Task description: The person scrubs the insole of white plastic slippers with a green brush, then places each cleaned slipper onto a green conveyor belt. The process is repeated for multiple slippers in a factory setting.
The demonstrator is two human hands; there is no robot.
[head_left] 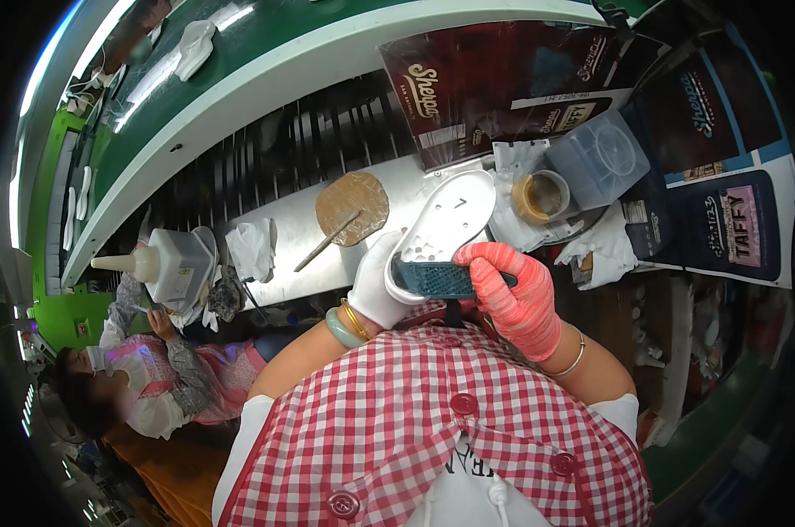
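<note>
while the red-checked apron with its round red buttons (463, 405) fills the near edge, the hands meet just above it; the left hand (378, 283), in a white glove, has its fingers wrapped round the heel end of a white shoe sole (446, 227), holding it up off the bench with its moulded inner side facing up; the right hand (518, 294), in a red-orange knit glove, is closed on a dark teal ribbed insert piece (433, 278), pressing it against the sole's near end; judging by that, the piece looks partly seated, not yet fully in; the sole is smooth, glossy, oval-toed; further out, on the grey metal bench (296, 237), lie a round brown glue-caked pad (353, 207) with a stick across it, a crumpled white rag (252, 249) and a small open glue pot (541, 196); beyond, a clear plastic tub (598, 158) and a green conveyor belt (239, 83).
</note>
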